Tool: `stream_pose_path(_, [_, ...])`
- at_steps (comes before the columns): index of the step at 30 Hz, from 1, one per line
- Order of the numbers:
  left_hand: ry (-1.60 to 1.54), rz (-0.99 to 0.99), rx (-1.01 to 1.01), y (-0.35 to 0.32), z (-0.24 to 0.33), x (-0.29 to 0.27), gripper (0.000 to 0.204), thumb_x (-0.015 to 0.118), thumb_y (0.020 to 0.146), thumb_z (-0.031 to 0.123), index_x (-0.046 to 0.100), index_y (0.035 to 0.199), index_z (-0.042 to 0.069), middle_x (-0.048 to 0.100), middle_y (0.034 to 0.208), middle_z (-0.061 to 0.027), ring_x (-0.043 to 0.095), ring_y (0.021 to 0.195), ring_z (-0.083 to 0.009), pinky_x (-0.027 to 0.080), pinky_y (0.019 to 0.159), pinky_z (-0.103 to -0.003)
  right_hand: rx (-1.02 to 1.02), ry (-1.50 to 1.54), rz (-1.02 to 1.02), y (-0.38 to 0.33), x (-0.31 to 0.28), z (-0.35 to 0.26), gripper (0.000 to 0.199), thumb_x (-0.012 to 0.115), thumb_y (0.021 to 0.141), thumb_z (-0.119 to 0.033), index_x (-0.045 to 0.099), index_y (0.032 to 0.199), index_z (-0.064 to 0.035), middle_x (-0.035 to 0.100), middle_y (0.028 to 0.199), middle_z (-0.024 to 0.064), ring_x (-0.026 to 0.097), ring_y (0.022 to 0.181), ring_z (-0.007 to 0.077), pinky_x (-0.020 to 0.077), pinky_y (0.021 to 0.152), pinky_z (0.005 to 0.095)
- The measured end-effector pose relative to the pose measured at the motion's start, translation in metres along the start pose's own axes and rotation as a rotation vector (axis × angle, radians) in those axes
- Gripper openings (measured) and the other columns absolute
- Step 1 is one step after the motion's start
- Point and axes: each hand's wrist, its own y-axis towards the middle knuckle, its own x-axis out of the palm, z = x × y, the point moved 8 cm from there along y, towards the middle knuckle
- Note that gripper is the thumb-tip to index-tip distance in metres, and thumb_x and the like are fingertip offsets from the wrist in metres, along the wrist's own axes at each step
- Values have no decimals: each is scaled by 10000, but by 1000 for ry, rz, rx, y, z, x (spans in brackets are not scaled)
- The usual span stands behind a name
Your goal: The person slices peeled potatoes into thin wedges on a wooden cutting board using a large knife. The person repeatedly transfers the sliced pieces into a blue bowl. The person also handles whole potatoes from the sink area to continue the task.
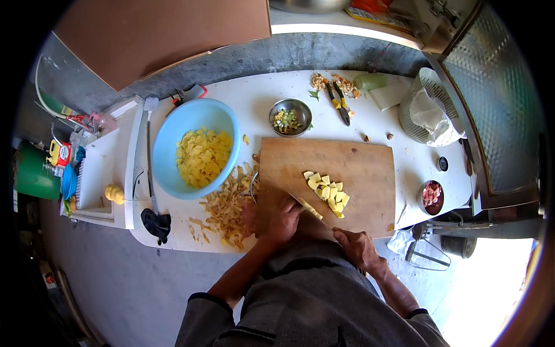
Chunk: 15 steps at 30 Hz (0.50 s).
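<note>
My right hand [355, 246] is closed around the handle of a knife [328, 225] at the front edge of a wooden cutting board [370, 168]. The blade slants up and to the left, with thin pale slices [311, 208] along it. Beside the blade's far end, my left hand [282, 218] has its fingers curled together low over the board. Whatever those fingers grip is hidden. Several cut potato chunks [326, 188] lie in a loose row on the board, just right of the blade. A heap of potato peels [222, 214] spreads left of my left hand.
Left of the board stands a blue basin [164, 147] of sliced potato. Behind the board are a metal bowl [273, 111] of chopped bits and pliers [341, 104]. A plastic basket [409, 115] and a bowl of meat [432, 195] sit right. A white sink [104, 168] stands far left.
</note>
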Motion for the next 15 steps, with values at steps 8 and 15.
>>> stream_pose_path(8, [-1, 22, 33, 0, -1, -1, 264, 681, 924, -11, 735, 1183, -2, 670, 1272, -168, 630, 1217, -419, 561, 991, -482, -75, 1, 6, 2, 1, -7, 454, 534, 1152, -412, 773, 1119, -27, 716, 928, 312, 720, 919, 496, 565, 804, 540])
stream_pose_path(15, [49, -59, -8, 4, 9, -10, 276, 674, 913, -12, 739, 1182, -10, 667, 1241, -169, 638, 1175, -416, 564, 962, -484, 7, -18, 32, 16, 19, 14, 466, 541, 1136, -461, 801, 1162, -75, 738, 982, 301, 716, 980, 501, 576, 845, 531])
